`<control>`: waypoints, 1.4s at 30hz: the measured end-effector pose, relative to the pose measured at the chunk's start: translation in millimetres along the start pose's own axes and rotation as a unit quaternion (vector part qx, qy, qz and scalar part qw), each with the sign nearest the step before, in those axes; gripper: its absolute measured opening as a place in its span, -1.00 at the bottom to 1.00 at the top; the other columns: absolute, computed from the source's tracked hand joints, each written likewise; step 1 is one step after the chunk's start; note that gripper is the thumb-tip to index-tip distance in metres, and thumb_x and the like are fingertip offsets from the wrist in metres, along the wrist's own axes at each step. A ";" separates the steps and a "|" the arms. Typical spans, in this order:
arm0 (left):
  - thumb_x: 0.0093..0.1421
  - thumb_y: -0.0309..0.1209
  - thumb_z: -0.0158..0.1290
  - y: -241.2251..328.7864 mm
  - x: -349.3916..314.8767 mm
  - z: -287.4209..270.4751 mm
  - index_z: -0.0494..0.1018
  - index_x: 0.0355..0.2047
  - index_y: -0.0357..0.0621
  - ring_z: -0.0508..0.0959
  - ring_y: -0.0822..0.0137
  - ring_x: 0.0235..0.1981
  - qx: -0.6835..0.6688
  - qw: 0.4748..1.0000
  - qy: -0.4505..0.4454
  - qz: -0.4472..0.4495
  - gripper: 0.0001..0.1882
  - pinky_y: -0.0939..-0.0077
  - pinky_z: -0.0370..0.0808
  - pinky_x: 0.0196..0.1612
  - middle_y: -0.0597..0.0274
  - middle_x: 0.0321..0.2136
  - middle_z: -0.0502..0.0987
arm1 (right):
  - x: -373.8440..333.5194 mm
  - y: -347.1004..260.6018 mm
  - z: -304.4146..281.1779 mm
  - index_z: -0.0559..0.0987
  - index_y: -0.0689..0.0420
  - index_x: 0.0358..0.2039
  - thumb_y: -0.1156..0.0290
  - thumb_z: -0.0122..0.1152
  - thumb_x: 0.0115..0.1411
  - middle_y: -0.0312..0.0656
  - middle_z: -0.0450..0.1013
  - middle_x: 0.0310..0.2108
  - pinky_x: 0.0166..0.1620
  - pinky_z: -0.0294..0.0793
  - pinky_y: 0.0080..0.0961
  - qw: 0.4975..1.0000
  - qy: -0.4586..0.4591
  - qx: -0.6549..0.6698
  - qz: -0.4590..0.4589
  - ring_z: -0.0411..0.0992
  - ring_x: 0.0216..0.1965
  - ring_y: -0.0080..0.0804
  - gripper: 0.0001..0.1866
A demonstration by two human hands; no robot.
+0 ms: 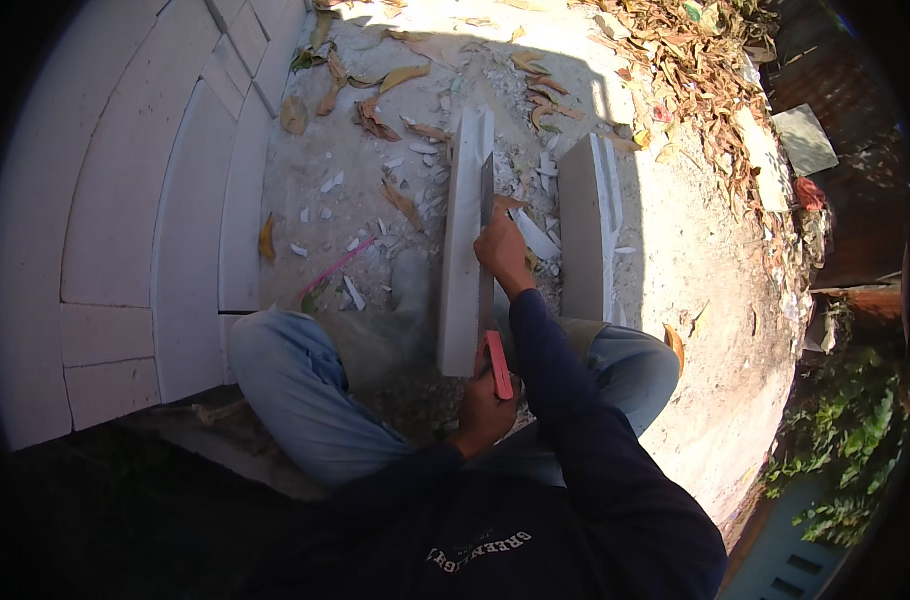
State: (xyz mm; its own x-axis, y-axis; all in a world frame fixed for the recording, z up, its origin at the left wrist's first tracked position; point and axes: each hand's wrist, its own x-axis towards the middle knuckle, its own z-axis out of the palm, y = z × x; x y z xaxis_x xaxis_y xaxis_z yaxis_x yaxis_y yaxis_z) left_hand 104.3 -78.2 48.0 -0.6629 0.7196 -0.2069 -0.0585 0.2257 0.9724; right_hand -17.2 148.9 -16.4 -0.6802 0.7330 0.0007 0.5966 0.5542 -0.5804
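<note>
Left hand [488, 408] is curled around the pink handle of a saw [495, 367]. Right hand [504, 250] is farther up, its fingers bent tight on the metal blade (some are hidden, so I can't see the whole grip). The saw lies the long way along a pale block [462, 250], which sits between the bent legs [295, 385]. Another block [583, 225] is to the right, apart from it, with a step along its right edge.

I think that step has been cut, so that block may be done. The pale block seems to have a step at its far end too, but I can't tell how deep the blade is. My guess is that it needs more cutting. White chips [540, 237] lie between the two blocks.

I can't spot anything that holds other things, except maybe a small red thing [810, 193] far to the right, too small to tell.
</note>
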 end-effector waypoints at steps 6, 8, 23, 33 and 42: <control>0.19 -0.52 0.15 -1.3 12.6 15.1 0.44 -0.31 -0.34 0.60 -0.23 -0.37 0.125 0.963 0.060 0.232 -0.86 0.03 0.52 -0.28 -0.15 -0.45 0.55 | 51.8 6.6 0.0 0.47 0.35 -0.12 0.42 0.24 0.09 0.32 0.53 -0.22 -0.03 0.48 0.01 0.998 -0.010 0.025 0.054 0.51 -0.13 0.30 -0.63; 0.20 -0.52 0.14 0.6 5.8 13.9 0.46 -0.21 -0.35 0.59 -0.21 -0.21 0.107 0.986 0.010 0.123 -0.81 0.04 0.48 -0.11 -0.18 -0.34 0.57 | 67.1 18.7 5.7 0.50 0.36 -0.15 0.40 0.27 0.07 0.31 0.53 -0.20 -0.02 0.49 -0.02 0.998 -0.012 0.020 0.052 0.51 -0.11 0.27 -0.63; 0.28 -0.32 0.12 0.3 0.0 23.4 0.42 -0.36 -0.29 0.62 -0.19 -0.38 0.162 0.985 -0.036 0.036 -0.75 -0.05 0.49 -0.34 -0.19 -0.47 0.56 | 79.5 61.5 22.3 0.61 0.41 -0.22 0.43 0.25 -0.06 0.28 0.56 -0.25 -0.05 0.50 -0.12 0.974 -0.049 0.217 0.041 0.55 -0.11 0.14 -0.61; 0.26 -0.42 0.20 -23.4 -3.5 34.8 0.41 -0.50 -0.23 0.48 0.24 -0.59 -0.189 0.981 0.021 -0.029 -0.75 0.27 0.42 -0.44 0.16 -0.63 0.45 | 77.7 10.5 24.1 0.56 0.34 -0.43 0.46 0.25 -0.08 0.26 0.54 -0.35 -0.11 0.53 -0.08 0.998 0.026 -0.048 -0.026 0.54 -0.26 0.23 -0.79; 0.22 -0.48 0.15 -7.7 -9.5 14.1 0.43 -0.42 -0.28 0.51 0.39 -0.52 -0.151 0.988 0.033 -0.024 -0.86 0.36 0.44 -0.46 0.26 -0.57 0.48 | 72.7 -6.8 15.9 0.56 0.34 -0.40 0.48 0.22 -0.06 0.28 0.54 -0.34 -0.07 0.53 -0.05 0.997 0.008 -0.071 -0.001 0.55 -0.19 0.23 -0.79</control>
State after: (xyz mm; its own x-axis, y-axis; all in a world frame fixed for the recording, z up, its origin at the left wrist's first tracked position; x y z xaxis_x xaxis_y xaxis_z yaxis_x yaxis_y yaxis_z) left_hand 121.6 -77.5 41.0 -0.7007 0.6662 -0.2553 -0.3041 0.0448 0.9516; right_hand -77.4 192.2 -25.3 -0.6760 0.7367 0.0150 0.6498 0.6057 -0.4593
